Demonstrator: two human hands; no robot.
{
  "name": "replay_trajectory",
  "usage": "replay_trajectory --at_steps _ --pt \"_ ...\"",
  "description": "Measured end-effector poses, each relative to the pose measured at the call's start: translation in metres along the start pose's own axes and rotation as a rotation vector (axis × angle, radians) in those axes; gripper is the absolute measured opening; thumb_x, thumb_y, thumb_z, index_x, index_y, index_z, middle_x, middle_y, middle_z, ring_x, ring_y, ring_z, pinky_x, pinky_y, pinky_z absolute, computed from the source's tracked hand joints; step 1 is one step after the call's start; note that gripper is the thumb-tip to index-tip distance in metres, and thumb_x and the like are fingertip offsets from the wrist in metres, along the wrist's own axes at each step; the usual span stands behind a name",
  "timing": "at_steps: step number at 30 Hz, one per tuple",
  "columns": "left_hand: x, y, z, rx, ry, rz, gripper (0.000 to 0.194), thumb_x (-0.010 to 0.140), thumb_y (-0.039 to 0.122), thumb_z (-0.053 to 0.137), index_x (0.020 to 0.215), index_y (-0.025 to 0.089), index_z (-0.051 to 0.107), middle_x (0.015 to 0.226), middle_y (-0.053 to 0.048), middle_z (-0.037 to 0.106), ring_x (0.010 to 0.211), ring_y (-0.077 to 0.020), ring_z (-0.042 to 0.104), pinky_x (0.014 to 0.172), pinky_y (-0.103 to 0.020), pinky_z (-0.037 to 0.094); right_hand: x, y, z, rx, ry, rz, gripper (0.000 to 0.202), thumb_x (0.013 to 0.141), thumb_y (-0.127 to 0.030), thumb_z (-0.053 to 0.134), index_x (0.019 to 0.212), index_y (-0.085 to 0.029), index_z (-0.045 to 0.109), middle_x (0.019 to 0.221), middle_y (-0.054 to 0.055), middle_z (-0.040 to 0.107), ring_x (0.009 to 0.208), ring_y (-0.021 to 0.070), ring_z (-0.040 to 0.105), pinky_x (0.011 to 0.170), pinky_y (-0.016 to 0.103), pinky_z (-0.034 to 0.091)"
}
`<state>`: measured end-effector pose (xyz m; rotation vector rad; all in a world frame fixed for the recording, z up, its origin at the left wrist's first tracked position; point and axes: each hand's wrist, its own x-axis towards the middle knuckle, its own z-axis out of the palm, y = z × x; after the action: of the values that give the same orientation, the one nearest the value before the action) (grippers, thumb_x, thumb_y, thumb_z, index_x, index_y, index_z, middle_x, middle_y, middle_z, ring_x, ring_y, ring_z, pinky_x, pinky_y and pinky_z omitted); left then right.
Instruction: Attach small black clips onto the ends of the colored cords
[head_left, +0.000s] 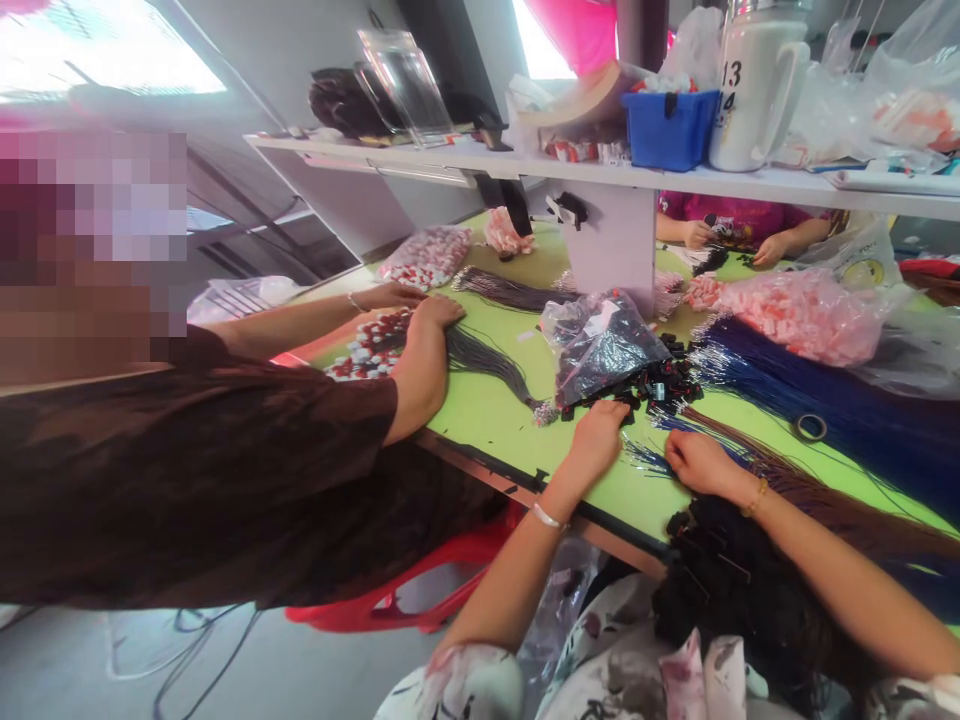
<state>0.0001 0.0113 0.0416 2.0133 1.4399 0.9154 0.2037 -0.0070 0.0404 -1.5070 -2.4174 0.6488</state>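
**Left hand (600, 435) at the black parts (667, 375), right hand (701, 462) over the blue wires (649, 458)**

In the head view, the left hand is at the near edge of the black parts, which lie loose in the middle of the desk (480, 425). Its fingers are bent and close together; whether they pinch a part is too small to make out. The right hand lies just beside it, fingers curled inward over the blue wires, whose pale ends fan out toward the left hand. Whether it is clamped on a wire does not show.

Behind the black parts sits a clear bag (607, 350) of dark pieces. Brown wires (795, 470) run off to the right, next to a dark blue bundle (862, 420) with a ring (810, 428) on it. Farther back is a bag of pink parts (810, 310).

On the left, a co-worker in a dark top (187, 480) has both hands by grey wires (491, 362) and red-and-white parts (367, 350). Across the desk, a person in purple (739, 220) holds both hands near other dark parts. A shelf (450, 157) above carries a blue bin (670, 135) and, just beside it, a white mug (754, 95).
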Motion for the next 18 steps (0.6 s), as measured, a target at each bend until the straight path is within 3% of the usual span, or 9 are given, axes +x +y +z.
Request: replay_trajectory --at_steps 3,8,14,18 --pt "0.002 -0.021 -0.004 0.125 -0.115 -0.01 0.036 0.069 0.002 0.045 0.091 0.019 0.069 0.088 -0.011 0.061 0.088 -0.0239 0.049 0.087 -0.037 0.038 0.0 0.003 0.001 0.147 0.037 0.002 0.007 0.077 -0.014 0.048 0.072 -0.018 0.052 0.063 0.0 0.056 0.055 0.0108 0.045 0.053 0.022 0.027" --pt "-0.013 -0.028 -0.011 0.304 -0.14 0.019 0.028 0.08 0.01 0.041 0.087 0.018 0.067 0.088 -0.011 0.056 0.086 -0.0235 0.047 0.079 -0.036 0.039 0.008 0.003 0.005 0.505 0.109 0.006 0.008 0.077 -0.023 0.05 0.071 -0.017 0.052 0.062 -0.003 0.053 0.055 0.0095 0.044 0.052 0.02 0.032" --pt "-0.026 -0.029 -0.02 0.265 -0.092 -0.033 0.008 0.078 0.016 0.053 0.083 0.019 0.058 0.082 -0.007 0.055 0.085 -0.0235 0.048 0.078 -0.037 0.039 0.013 -0.004 0.001 0.688 0.156 0.002 0.015 0.079 -0.029 0.052 0.073 -0.016 0.056 0.065 -0.002 0.054 0.06 0.0101 0.045 0.056 0.021 0.036" --pt "-0.032 -0.023 -0.013 -0.002 0.062 -0.114 0.022 0.075 0.013 0.056 0.096 0.02 0.061 0.09 -0.006 0.057 0.088 -0.022 0.051 0.082 -0.036 0.039 0.01 -0.005 0.0 0.719 0.161 0.026 0.016 0.078 -0.03 0.054 0.07 -0.016 0.056 0.063 -0.003 0.053 0.059 0.01 0.044 0.056 0.021 0.035"
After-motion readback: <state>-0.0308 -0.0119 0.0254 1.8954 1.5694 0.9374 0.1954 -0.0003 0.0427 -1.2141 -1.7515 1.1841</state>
